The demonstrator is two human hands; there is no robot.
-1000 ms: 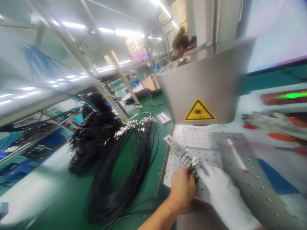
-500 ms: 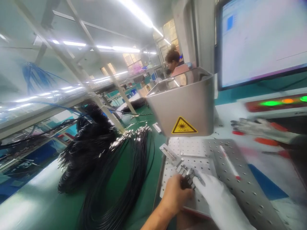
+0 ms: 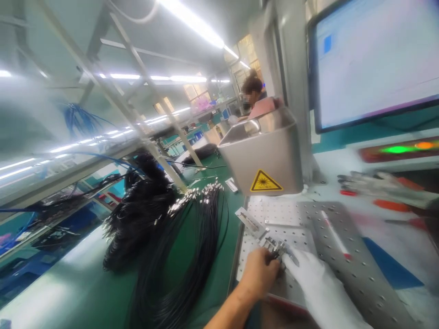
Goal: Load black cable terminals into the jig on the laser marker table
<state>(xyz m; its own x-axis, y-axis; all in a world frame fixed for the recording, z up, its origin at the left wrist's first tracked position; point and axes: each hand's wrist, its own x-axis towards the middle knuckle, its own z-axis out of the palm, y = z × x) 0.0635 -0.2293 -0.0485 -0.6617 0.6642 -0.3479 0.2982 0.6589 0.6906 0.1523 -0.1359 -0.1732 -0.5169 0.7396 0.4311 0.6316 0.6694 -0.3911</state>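
Observation:
A small metal clamping fixture with a flat slotted plate at its far end stands on a perforated metal plate. My left hand, bare, is closed with curled fingers at the near left side of the fixture. What its fingertips pinch is hidden. From the right, my right hand in a white glove closes its thumb and fingers on the fixture's right side. Above the fixture hangs a grey metal housing bearing a yellow laser warning sign.
Bundles of black cables with shiny metal ends lie on the green table to the left. A red-and-white pen rests on the right of the plate. Gloves, a monitor and a co-worker are beyond.
The whole view has shifted slightly, so things sit further right. Both hands keep their places at the fixture, with the left fingers slightly moved.

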